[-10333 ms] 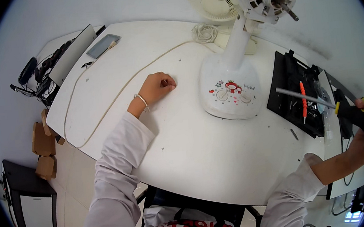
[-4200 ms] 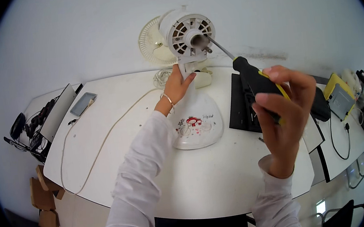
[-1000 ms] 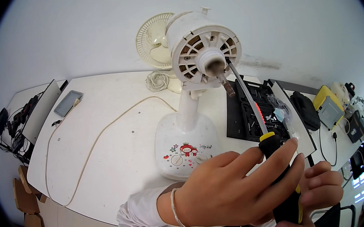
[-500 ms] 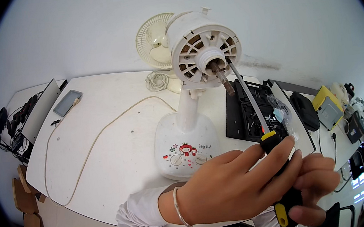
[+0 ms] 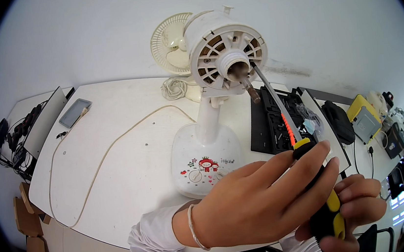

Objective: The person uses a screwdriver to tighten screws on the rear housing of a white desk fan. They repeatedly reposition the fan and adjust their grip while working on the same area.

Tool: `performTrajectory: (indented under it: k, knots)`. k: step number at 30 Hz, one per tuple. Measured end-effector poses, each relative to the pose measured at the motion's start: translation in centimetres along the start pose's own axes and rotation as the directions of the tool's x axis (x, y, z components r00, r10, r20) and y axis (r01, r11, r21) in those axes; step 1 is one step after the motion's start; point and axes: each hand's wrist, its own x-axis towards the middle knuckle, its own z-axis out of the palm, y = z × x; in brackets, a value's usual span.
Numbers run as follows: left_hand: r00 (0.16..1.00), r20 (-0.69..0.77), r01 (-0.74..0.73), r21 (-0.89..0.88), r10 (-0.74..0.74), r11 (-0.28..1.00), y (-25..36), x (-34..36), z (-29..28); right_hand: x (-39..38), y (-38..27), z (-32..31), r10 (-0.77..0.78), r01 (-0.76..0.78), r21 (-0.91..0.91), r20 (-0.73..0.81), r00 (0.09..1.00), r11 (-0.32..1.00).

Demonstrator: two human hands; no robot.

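A white electric fan with its blade and guard off stands on the table, its round motor housing (image 5: 192,23) facing me above a base (image 5: 184,147) with cartoon prints and knobs. From the collar in its centre sticks a brown-stained metal shaft (image 5: 251,91). My left hand (image 5: 249,199), wearing a bracelet, is closed around the upper handle of a long screwdriver (image 5: 275,99). Lower down, my right hand (image 5: 361,207) grips the end of the black and yellow handle. The screwdriver's tip reaches into a gap in the housing, right of the collar; its end is hidden.
Behind the fan are a small cream fan (image 5: 165,36) and a coiled cord (image 5: 174,88). An open black tool case (image 5: 260,129) lies to the right. A grey tray (image 5: 75,113) sits at the far left, and a long cable (image 5: 115,142) curves across the table.
The screwdriver handle has turned, showing different yellow patches, and both hands have shifted slightly right. A longer red-orange streak shows along the screwdriver's shank. The fan stands almost unmoved.
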Motion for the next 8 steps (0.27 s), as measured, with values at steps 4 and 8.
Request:
performTrajectory:
  k: [4,8]
  knots:
    - [0.996,0.051,0.076,0.057,-0.079,0.995,0.4,0.3,-1.2,-0.4,-1.6,-0.1,0.102,-0.096,0.187,-0.024,0.995,0.978]
    - [0.950,-0.080,0.310,0.120,-0.302,0.943,0.5,0.5,-1.9,0.1,-1.5,-1.5,0.173,-0.182,0.041,0.158,0.972,0.982]
